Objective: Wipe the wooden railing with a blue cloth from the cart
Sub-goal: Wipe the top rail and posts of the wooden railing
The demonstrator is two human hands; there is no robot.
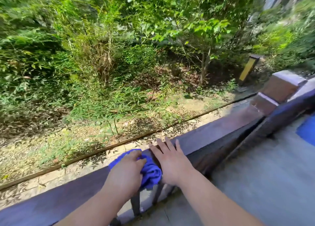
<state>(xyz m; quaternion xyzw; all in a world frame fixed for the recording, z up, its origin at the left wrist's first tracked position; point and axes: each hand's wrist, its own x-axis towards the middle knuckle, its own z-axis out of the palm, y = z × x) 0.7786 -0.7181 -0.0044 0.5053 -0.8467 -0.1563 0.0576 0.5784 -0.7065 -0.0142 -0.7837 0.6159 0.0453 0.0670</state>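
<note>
Left hand point(125, 171) is gripping the bunched blue cloth point(150, 172) on the wooden railing point(213, 132), right hand point(170, 161) flat and open beside it. I'd press firmly and wipe in long overlapping strokes.

Bright daylight, motion-blurred view.
Dappled leaf shadows beyond the hands; blur and wide-angle bending grow toward the edges.
</note>
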